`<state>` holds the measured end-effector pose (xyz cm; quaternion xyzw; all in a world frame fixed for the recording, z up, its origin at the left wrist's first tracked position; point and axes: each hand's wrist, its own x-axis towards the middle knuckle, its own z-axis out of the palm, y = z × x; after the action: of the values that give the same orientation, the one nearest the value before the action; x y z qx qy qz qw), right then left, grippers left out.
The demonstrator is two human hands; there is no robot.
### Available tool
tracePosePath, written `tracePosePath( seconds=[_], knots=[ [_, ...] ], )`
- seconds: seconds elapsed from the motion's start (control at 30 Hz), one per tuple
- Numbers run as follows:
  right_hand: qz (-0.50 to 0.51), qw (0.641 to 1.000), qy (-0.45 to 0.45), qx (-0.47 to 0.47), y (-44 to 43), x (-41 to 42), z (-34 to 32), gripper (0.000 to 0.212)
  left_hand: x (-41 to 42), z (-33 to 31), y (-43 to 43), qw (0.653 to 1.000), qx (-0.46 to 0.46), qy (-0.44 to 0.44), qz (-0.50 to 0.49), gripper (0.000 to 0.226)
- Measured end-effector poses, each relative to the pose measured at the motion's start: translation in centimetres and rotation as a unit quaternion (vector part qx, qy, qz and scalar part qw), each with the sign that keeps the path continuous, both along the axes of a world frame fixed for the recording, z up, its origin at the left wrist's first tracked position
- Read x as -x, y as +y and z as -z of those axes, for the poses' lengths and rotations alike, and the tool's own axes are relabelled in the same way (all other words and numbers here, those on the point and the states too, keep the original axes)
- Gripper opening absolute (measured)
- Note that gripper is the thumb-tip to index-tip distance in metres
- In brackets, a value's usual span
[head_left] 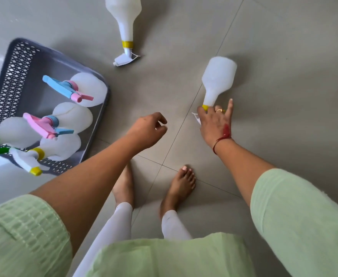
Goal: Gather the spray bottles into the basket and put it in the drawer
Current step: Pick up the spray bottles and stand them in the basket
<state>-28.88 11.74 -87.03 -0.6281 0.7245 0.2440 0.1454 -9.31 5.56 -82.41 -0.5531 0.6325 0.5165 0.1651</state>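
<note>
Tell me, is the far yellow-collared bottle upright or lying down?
Lying down. The far bottle rests on its side on the floor, nozzle toward the person, untouched by either hand.

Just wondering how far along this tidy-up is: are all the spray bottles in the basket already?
No: one bottle lies on the floor and the right hand grips another, both outside the basket.
</note>
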Motion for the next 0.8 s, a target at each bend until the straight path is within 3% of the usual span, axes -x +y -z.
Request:
tracePosePath(
  seconds=[0.27,0.5,0.8],
  knots=[
    [-0.058,0.994,-0.039,0.088,-2.8,-2.6,-8.4,0.012,-2.1,-6.7,-0.2,0.999,0.007,0.022,-0.029,0.029],
    [0.049,0.99,-0.11,0.079,-9.0,-4.9,-14.4,0.027,-5.6,-10.8,-2.6,0.994,0.057,0.046,-0.078,0.027],
    [-0.014,0.969,-0.178,0.169,-17.4,-12.5,-21.7,0.023,-10.8,-16.7,-10.5,0.947,0.21,0.096,-0.224,0.024]
  ],
)
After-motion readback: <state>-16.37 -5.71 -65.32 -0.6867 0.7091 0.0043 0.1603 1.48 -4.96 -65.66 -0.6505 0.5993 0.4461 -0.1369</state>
